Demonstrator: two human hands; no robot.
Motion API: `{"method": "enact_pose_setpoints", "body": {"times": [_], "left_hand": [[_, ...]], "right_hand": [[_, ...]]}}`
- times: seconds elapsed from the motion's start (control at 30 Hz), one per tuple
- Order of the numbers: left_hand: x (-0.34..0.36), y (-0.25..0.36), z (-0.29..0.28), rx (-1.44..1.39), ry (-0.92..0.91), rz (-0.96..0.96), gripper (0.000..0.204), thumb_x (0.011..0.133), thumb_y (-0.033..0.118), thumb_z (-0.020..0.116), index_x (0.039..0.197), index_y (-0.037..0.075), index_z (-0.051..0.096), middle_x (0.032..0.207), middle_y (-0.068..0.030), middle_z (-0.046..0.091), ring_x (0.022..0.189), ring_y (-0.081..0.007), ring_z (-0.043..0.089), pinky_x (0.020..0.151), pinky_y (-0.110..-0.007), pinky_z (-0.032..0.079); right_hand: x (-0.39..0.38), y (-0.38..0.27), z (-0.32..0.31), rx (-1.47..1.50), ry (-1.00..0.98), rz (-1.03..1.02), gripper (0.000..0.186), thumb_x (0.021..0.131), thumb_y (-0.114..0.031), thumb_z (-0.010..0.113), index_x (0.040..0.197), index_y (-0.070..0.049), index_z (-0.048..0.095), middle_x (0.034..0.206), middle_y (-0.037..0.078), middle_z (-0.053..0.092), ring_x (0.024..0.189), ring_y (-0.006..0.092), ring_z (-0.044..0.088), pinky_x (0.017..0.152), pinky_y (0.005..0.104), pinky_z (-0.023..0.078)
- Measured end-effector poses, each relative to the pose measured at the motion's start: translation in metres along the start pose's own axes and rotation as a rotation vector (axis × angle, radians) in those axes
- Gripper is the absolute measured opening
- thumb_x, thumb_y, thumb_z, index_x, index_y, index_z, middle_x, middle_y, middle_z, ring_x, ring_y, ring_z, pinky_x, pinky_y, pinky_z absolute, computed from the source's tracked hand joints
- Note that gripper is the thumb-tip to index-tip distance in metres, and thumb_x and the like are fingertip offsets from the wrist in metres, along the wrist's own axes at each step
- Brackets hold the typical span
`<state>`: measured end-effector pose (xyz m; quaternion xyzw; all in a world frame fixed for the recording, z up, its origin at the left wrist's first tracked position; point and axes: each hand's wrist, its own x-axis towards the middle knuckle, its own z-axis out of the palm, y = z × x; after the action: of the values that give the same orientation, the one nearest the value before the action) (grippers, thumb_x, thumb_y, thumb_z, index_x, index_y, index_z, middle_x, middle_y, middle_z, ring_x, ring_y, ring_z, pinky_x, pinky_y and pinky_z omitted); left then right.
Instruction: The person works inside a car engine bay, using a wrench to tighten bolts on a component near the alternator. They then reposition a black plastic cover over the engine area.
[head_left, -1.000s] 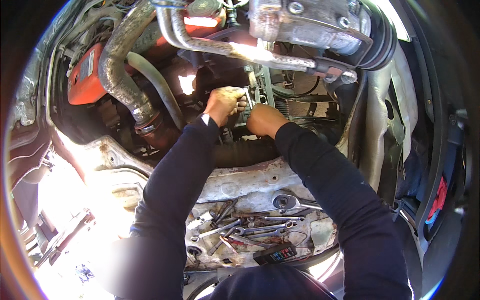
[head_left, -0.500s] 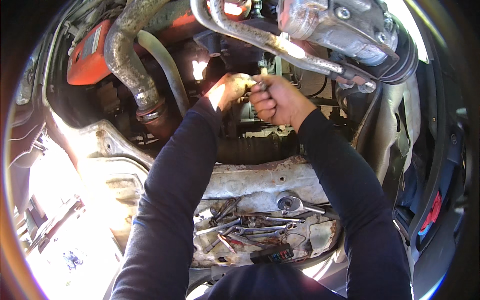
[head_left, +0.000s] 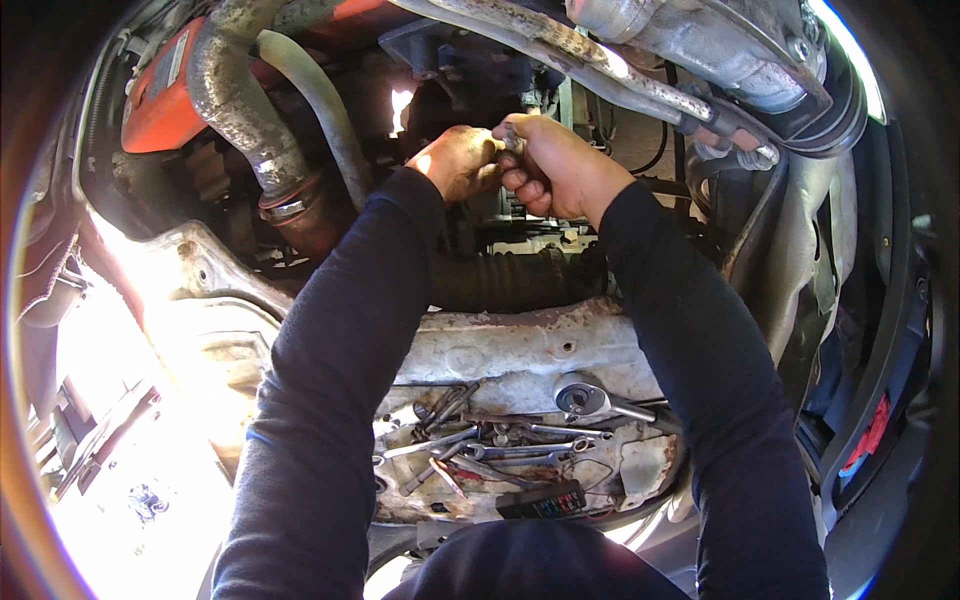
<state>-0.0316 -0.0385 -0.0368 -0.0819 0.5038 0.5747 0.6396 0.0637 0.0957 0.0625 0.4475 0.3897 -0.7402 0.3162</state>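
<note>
Both hands meet in the upper middle of the view, over the open engine bay, with their fingertips touching. My right hand (head_left: 568, 170) is closed, thumb and forefinger pinching a small grey metal piece (head_left: 513, 139); it is too small to tell its kind. My left hand (head_left: 455, 163) is closed too, its fingertips against the right hand's fingers. What the left fingers hold, if anything, is hidden. Below the hands runs a dark ribbed hose (head_left: 510, 281). A metal crossmember (head_left: 490, 352) lies between my forearms.
On the front panel lie several wrenches (head_left: 530, 450), a ratchet (head_left: 583, 398) and a small dark case (head_left: 541, 500). A corroded pipe (head_left: 235, 95) and an orange-red cover (head_left: 165, 100) stand at upper left. Metal lines (head_left: 600, 70) and a metal housing (head_left: 700, 50) crowd the upper right.
The view has shifted slightly, so the engine parts sit higher and the upper-right ones further right. My hands stay together; the right hand has turned a little, and the metal piece now sits at its fingertips.
</note>
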Motion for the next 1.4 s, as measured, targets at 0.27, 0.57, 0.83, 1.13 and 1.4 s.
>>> {"method": "enact_pose_setpoints", "body": {"times": [0.27,0.57,0.83,1.13,1.4], "left_hand": [[0.000,0.001,0.005,-0.020,0.061,-0.010,0.007,0.098,0.009,0.063,0.097,0.005,0.068,0.087,-0.0043,0.066,0.078,-0.0125,0.062,0.068,-0.030,0.054],[0.019,-0.013,-0.013,-0.159,-0.062,0.063,0.016,0.101,0.013,0.059,0.089,0.007,0.067,0.079,-0.0021,0.063,0.066,-0.0146,0.060,0.061,-0.032,0.054],[0.045,-0.015,-0.021,0.264,0.146,0.177,0.005,0.091,0.010,0.070,0.091,0.005,0.071,0.081,-0.0031,0.069,0.073,-0.0183,0.067,0.064,-0.034,0.055],[0.012,-0.001,0.014,0.231,0.051,0.109,0.011,0.099,0.006,0.063,0.108,0.005,0.069,0.082,-0.0020,0.066,0.063,-0.0104,0.058,0.054,-0.024,0.049],[0.010,-0.003,0.000,0.055,0.135,0.066,0.009,0.098,0.010,0.061,0.094,0.008,0.070,0.084,-0.0001,0.066,0.071,-0.0114,0.063,0.057,-0.027,0.052]], "right_hand": [[0.006,-0.002,-0.003,-0.131,-0.033,0.029,0.036,0.099,-0.042,0.044,0.077,-0.013,0.050,0.063,0.002,0.051,0.045,0.0084,0.036,0.038,0.0240,0.027],[0.011,-0.001,0.004,0.078,-0.072,0.017,0.037,0.100,-0.043,0.045,0.078,-0.013,0.048,0.064,0.001,0.050,0.048,0.0088,0.038,0.039,0.0245,0.027],[0.001,-0.003,0.002,-0.249,0.038,-0.094,0.033,0.093,-0.043,0.052,0.076,-0.014,0.053,0.059,0.001,0.050,0.042,0.0083,0.034,0.037,0.0257,0.024],[0.025,0.037,0.001,-1.112,-0.006,-0.185,0.026,0.096,-0.025,0.058,0.085,-0.003,0.065,0.065,0.005,0.059,0.050,0.0164,0.050,0.044,0.0344,0.039],[0.006,0.006,-0.008,0.390,-0.264,0.023,0.027,0.099,-0.030,0.042,0.078,-0.014,0.047,0.059,-0.008,0.034,0.046,0.0036,0.028,0.040,0.0245,0.025]]}}
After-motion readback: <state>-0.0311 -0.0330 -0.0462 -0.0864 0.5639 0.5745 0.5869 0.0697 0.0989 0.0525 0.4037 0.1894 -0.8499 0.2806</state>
